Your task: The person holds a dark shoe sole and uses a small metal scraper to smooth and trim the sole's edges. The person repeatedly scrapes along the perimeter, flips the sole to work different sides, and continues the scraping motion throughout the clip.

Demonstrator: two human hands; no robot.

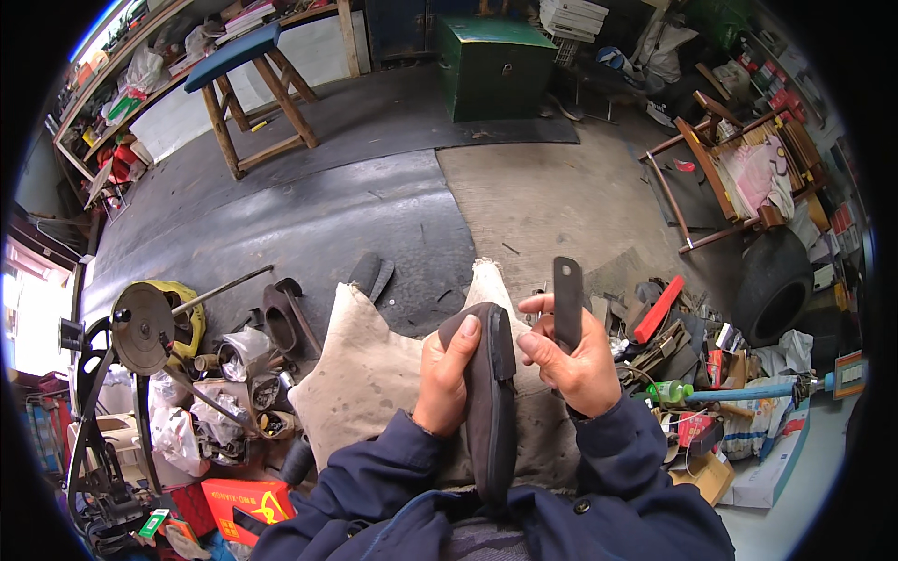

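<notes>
My left hand (446, 376) is wrapped round a dark brown shoe (488, 421), thumb on its upper near the top end. The shoe stands on end above my lap, its black sole edge turned to the right. A short black piece (503, 346) lies along the sole near that same end. In my right hand (578, 363) a flat dark cobbler's knife (567, 304) points up, with a hole near its upper end; its lower end is hidden in the palm. My right thumb and forefinger reach toward the shoe without touching it. A stained beige apron (365, 360) covers my lap.
A hand-cranked machine with a round wheel (142, 327) stands at left, beside another dark shoe (281, 320). Loose tools and a red-handled bar (659, 309) crowd the right. Farther off are a blue-topped stool (234, 58), a green chest (496, 70) and a folding chair (720, 178).
</notes>
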